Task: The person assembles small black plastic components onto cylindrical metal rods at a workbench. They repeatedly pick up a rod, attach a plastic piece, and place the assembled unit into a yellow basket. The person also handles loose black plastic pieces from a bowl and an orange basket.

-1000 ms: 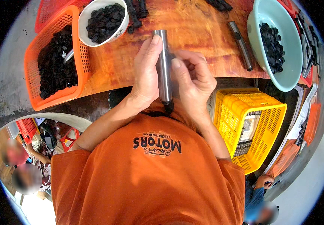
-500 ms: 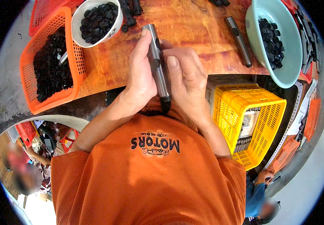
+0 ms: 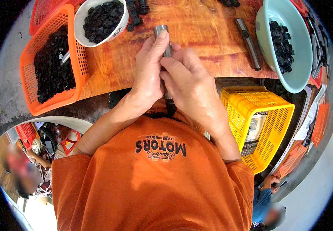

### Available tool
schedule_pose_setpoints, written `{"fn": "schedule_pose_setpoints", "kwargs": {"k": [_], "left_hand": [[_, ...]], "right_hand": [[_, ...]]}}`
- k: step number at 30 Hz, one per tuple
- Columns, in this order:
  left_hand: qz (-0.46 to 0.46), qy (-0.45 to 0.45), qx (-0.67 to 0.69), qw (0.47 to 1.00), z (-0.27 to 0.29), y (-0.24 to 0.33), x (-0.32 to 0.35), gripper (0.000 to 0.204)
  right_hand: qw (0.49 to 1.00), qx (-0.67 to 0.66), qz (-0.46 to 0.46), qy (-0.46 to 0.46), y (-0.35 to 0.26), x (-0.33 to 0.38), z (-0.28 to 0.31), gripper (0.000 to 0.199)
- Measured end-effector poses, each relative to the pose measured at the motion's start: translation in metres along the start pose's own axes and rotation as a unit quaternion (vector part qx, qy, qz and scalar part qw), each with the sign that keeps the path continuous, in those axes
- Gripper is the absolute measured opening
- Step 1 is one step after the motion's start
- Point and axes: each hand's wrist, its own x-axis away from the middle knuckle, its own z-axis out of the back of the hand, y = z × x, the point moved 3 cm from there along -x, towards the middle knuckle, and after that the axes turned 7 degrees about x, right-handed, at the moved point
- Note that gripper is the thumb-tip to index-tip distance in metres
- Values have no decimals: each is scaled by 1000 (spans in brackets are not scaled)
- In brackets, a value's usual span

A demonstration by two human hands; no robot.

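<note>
A dark metal tube with a black end cap at its lower end stands nearly upright in the picture, in front of my chest. My left hand is wrapped round its upper part, the thumb pressed along it near the bare top end. From the right, my right hand closes on the tube's middle, thumb and fingertips pressed against its side. Both hands cover much of the middle, so what lies under the fingertips is hidden. A second, similar tube lies on the wooden table at the right.
At the left are an orange basket of small black parts and a white bowl of black caps. A pale blue basin of black pieces stands right. Below it is a yellow crate holding tubes. Co-workers sit at both lower sides.
My right hand has turned over and moved in against the tube's middle, its fingers now closed on it. My left thumb has shifted over the tube's upper end.
</note>
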Motion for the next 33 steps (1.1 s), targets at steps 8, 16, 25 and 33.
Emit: {"fn": "schedule_pose_setpoints", "kwargs": {"k": [8,16,25,33], "left_hand": [[-13,-13,37,999,1,-7,-1,19],[-28,-5,14,999,3,-5,-3,22],[-34,-101,83,991,2,1,1,31],[-53,-105,34,992,-9,3,10,37]], "right_hand": [[991,118,48,29,-2,-2,-5,20],[990,125,46,55,1,-9,-10,26],[947,-250,-158,122,24,2,-13,11],[971,-174,-62,153,19,2,-14,25]]}}
